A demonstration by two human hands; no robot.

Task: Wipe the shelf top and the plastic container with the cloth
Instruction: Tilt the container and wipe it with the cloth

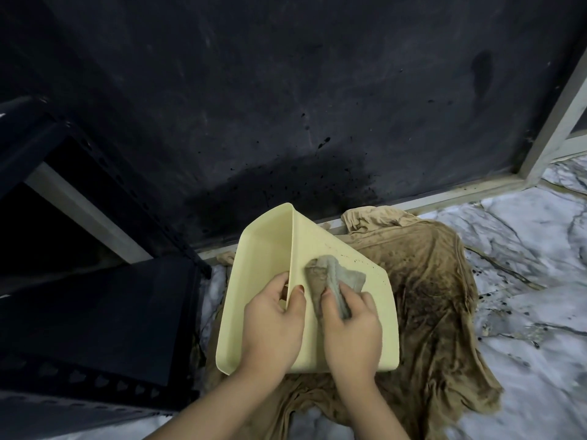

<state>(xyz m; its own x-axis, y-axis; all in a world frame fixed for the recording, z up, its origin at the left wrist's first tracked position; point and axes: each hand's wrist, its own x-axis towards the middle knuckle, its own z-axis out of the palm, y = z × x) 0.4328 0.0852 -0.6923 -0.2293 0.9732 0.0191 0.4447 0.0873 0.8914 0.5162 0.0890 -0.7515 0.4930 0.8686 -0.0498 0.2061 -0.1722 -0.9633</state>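
A pale yellow plastic container (254, 265) lies tipped on its side, its opening facing left and one outer wall facing up. My left hand (273, 322) grips its rim, thumb on the outer wall and fingers inside. My right hand (349, 328) presses a crumpled grey cloth (330, 277) against that upturned outer wall. Small dark specks dot the wall near the cloth. The black shelf (95, 312) stands to the left, its dark top beside the container.
A dirty brown fabric (438, 300) is spread on the marbled white floor (524, 360) under the container. A dark wall (286, 90) with a pale baseboard runs behind. A pale door frame (552, 122) rises at the right.
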